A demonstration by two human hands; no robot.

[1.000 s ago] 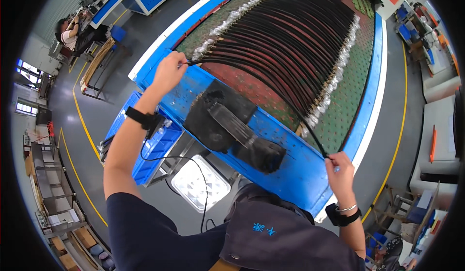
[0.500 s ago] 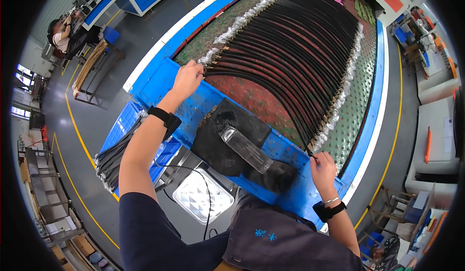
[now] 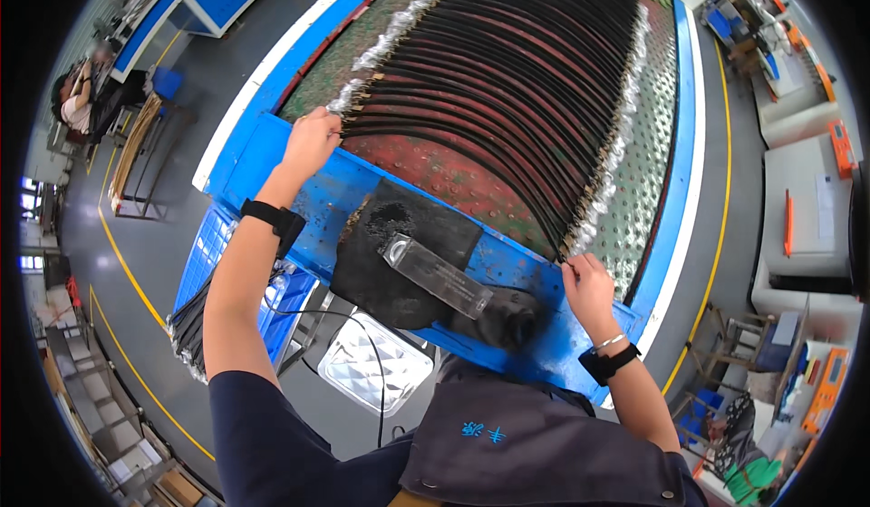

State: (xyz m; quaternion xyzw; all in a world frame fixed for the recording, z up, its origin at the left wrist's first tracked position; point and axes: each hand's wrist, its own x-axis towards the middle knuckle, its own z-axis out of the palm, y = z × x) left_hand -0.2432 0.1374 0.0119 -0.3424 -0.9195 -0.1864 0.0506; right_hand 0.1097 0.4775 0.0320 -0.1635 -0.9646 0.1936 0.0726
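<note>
Black cables (image 3: 507,90) lie side by side in a long bowed row on the bench. Their ends have brass-coloured fittings and clear plastic wrapping (image 3: 594,203). My left hand (image 3: 313,143) pinches the left end of the nearest cable, at the near left corner of the row. At the near right corner, the fingers of my right hand (image 3: 589,291) are closed on that cable's other end. Between my hands the cable bows away from me, close beside its neighbours. My fingers hide the end fittings.
A black pad (image 3: 362,276) with a clear plastic bar (image 3: 439,276) sits on the blue ledge (image 3: 313,208) before me. Below left, a blue crate (image 3: 204,258) holds more cables. A white quilted stool (image 3: 376,366) stands below the ledge. Another person (image 3: 80,104) sits far left.
My right hand has brought its cable end up against the row's near right corner, and the cable lies closer to its neighbours. The whole view has shifted slightly.
</note>
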